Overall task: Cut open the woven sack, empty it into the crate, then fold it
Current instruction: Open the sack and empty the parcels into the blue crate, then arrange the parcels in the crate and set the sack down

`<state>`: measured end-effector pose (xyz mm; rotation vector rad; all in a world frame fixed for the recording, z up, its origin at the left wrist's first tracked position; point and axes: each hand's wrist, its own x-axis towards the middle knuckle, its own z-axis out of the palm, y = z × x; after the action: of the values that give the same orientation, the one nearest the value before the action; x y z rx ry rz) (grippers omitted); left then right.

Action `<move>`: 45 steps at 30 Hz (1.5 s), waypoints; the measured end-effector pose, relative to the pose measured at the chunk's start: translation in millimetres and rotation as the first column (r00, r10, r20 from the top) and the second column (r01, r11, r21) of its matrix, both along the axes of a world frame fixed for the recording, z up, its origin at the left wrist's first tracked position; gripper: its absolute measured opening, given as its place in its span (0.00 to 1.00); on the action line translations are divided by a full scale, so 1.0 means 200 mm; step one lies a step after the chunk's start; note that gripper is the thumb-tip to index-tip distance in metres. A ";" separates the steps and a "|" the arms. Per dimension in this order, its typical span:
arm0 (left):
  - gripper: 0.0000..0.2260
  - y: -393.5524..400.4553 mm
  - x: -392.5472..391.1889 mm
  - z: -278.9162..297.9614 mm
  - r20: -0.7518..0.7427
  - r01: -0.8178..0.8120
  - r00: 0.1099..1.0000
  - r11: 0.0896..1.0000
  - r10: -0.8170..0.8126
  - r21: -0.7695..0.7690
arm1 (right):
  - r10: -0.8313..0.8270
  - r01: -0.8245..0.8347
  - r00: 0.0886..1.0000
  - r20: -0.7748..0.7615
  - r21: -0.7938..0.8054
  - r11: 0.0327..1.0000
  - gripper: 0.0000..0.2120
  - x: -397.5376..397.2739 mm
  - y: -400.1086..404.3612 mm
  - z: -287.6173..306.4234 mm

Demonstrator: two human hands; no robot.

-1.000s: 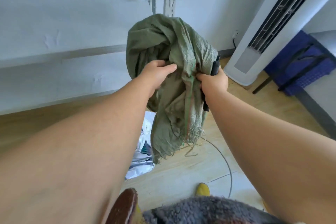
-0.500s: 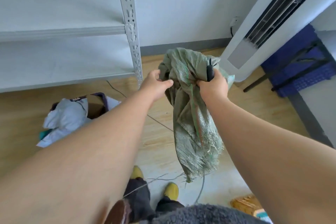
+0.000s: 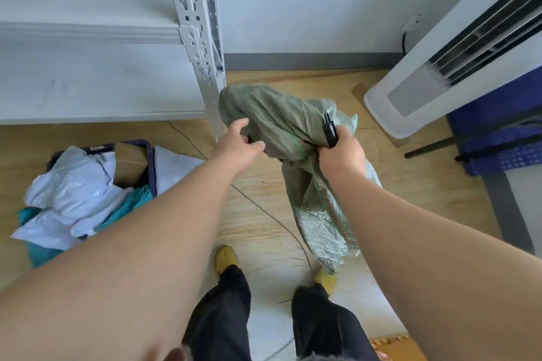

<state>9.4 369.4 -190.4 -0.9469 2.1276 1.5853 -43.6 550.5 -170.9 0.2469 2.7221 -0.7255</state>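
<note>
Sack, limp and seemingly light, hangs beside the shelf post; right hand clamps bunched fabric and cutter, left hand pinches an edge.

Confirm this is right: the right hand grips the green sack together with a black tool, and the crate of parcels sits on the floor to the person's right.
Wrong side. The crate of parcels sits on the floor to the person's left, below the shelf, as the head view shows. The rest holds: the right hand grips the green sack together with a black tool.
</note>
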 end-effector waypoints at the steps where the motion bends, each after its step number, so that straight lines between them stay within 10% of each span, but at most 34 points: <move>1: 0.30 0.01 -0.03 -0.03 0.004 -0.009 1.000 1.000 0.009 -0.002 | 0.007 -0.007 1.000 0.015 0.000 1.000 0.08 -0.02 0.01 -0.04; 17: 0.34 0.68 -0.29 -0.58 0.034 -0.167 0.985 0.981 0.171 -0.097 | 0.459 -0.458 0.888 0.027 0.133 0.879 0.29 -0.59 0.48 -0.64; 22: 0.29 0.73 -0.32 -0.98 0.124 0.080 0.990 0.984 -0.061 -0.161 | 0.227 -0.249 0.967 0.116 0.233 0.940 0.31 -0.65 0.53 -1.06; 35: 0.34 0.57 -0.23 -2.15 0.194 0.071 0.980 0.980 -0.033 -0.187 | 0.400 -0.387 0.872 0.283 -0.103 0.916 0.19 -0.37 0.21 -2.32; 45: 0.27 -0.21 -0.03 -2.60 0.099 -0.235 0.920 0.737 0.379 -0.634 | 0.812 -0.802 0.582 0.031 -0.139 0.580 0.15 -0.35 -0.53 -2.58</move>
<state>3.4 327.8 -710.5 -1.6747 2.4484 0.8096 -112.9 443.7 -687.5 -0.9360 2.2864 -0.5369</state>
